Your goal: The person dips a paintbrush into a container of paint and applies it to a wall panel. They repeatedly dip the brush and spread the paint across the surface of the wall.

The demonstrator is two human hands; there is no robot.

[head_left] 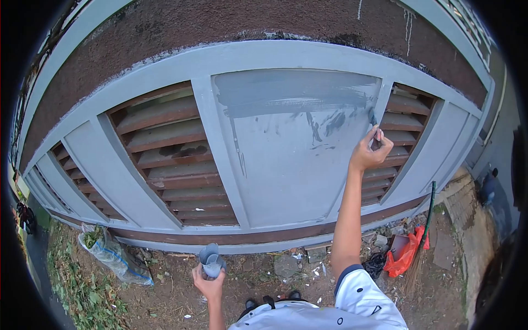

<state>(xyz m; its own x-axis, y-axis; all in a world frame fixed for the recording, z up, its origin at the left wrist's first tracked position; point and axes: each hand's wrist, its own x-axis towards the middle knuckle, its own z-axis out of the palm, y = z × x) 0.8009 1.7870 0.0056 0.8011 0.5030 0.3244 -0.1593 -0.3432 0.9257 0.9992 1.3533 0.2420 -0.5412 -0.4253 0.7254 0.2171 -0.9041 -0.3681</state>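
Raised at the upper right of the panel, my right hand (372,149) is closed around a small paintbrush (373,116), its bristles right at the panel's right edge. The light grey panel (286,170) carries a darker grey wet-looking band across its top, with streaks and dabs below it. Down at the lower left, my left hand (209,282) grips a grey-smeared plastic cup (211,257) from beneath and the side. Its rim faces up, with grey paint visible on the inside.
Brown louvred vents (168,157) flank the panel. A filled plastic sack (116,254) leans by the wall at left. An orange-red plastic bag (400,257), a broom (422,242) and rubble lie at right. My shoes (295,295) stand on bare soil.
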